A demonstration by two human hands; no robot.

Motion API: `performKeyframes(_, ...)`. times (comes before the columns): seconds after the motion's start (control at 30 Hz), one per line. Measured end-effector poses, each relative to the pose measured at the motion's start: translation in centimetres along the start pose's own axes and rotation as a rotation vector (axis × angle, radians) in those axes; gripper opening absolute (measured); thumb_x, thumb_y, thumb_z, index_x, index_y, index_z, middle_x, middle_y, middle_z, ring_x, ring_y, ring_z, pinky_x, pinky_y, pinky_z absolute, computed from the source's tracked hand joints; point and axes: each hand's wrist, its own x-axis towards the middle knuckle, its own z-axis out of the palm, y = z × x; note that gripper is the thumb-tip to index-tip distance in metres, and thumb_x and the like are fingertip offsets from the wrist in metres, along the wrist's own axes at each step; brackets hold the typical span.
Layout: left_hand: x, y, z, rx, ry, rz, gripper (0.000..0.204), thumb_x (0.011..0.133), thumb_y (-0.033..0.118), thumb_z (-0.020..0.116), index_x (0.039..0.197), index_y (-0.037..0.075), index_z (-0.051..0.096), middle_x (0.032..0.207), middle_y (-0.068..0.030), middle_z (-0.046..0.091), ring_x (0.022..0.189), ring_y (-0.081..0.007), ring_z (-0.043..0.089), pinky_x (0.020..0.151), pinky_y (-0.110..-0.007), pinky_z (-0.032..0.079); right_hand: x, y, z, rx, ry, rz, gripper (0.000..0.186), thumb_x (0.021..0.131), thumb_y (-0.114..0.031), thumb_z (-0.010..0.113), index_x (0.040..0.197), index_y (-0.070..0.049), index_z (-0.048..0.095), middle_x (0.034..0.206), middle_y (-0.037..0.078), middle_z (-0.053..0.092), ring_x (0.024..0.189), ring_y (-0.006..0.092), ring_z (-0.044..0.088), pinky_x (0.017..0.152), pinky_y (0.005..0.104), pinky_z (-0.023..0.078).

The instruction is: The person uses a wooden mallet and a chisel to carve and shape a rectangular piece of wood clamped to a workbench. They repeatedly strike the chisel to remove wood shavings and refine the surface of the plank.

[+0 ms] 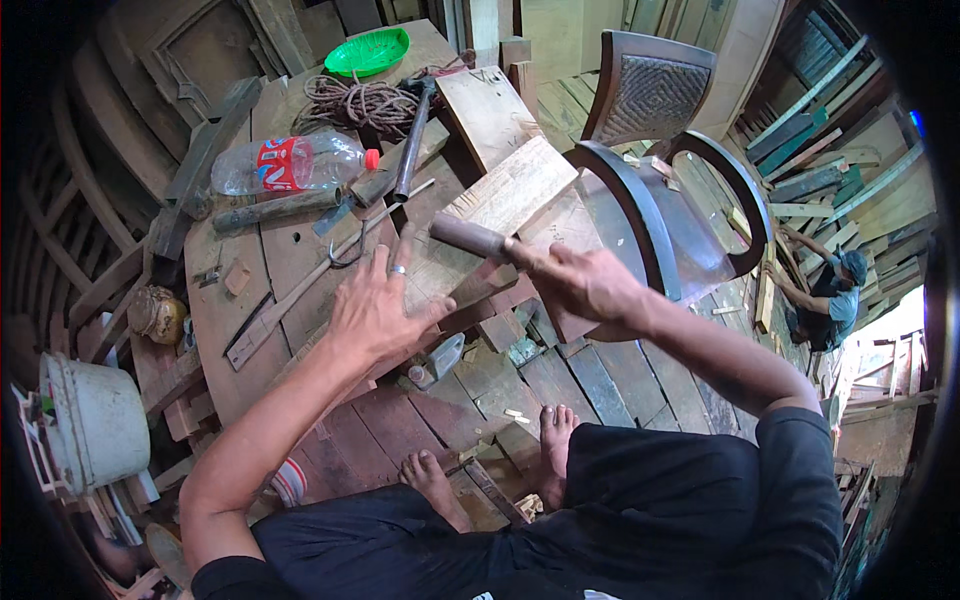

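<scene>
My right hand (590,290) is closed around a tool with a thick grey-brown cylinder (465,236) and a lighter wooden part at the grip; its exact kind is not clear. The cylinder hovers by a pale wooden block (520,185) on the workbench (215,300). My left hand (375,310) is open, fingers spread, a ring on one finger, over the bench near the block. Whether it touches the wood I cannot tell. Beyond its fingertips lie a curved metal hook (348,258) and a long thin wooden strip (285,305). A hammer (413,145) rests farther back.
Toward the back are coiled rope (360,105), a green plastic basket (368,52) and a plastic bottle (290,163). A dark wooden armchair (650,90) stands at the right. At far right another person (835,300) works among timber. A white bucket (95,425) sits left.
</scene>
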Motion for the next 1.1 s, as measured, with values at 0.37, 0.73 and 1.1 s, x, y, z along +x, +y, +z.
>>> performKeyframes(0.37, 0.9, -0.2, -0.8, -0.174, -0.005, -0.092, 0.107, 0.089, 0.066, 0.069, 0.157, -0.009, 0.035, 0.14, -0.036, 0.059, 0.12, -0.0472, 0.066, 0.1, -0.057, 0.053, 1.1, 1.3, -0.4, -0.081, 0.042, -0.044, 0.065, 0.103, -0.028, 0.063, 0.163, -0.03, 0.038, 0.087, 0.017, 0.069, 0.068, 0.0372, 0.069, 0.058, 0.0496, 0.055)
performKeyframes(0.73, 0.5, -0.6, 0.0, -0.151, 0.078, -0.072, 0.098, 0.088, 0.064, 0.072, 0.149, -0.007, 0.046, 0.134, -0.034, 0.063, 0.12, -0.0477, 0.066, 0.103, -0.054, 0.051, 1.0, 1.6, -0.2, -0.05, -0.024, -0.069, 0.069, 0.1, -0.016, 0.065, 0.163, -0.03, 0.04, 0.1, 0.012, 0.072, 0.071, 0.0368, 0.071, 0.063, 0.048, 0.058)
performKeyframes(1.1, 0.9, -0.5, 0.3, -0.19, 0.101, -0.044, 0.1, 0.086, 0.06, 0.075, 0.152, -0.007, 0.043, 0.136, -0.0331, 0.062, 0.123, -0.0473, 0.064, 0.105, -0.054, 0.051, 1.2, 4.5, -0.2, -0.056, 0.148, 0.079, 0.069, 0.096, -0.017, 0.065, 0.16, -0.031, 0.042, 0.095, 0.017, 0.07, 0.07, 0.0397, 0.069, 0.061, 0.0492, 0.057)
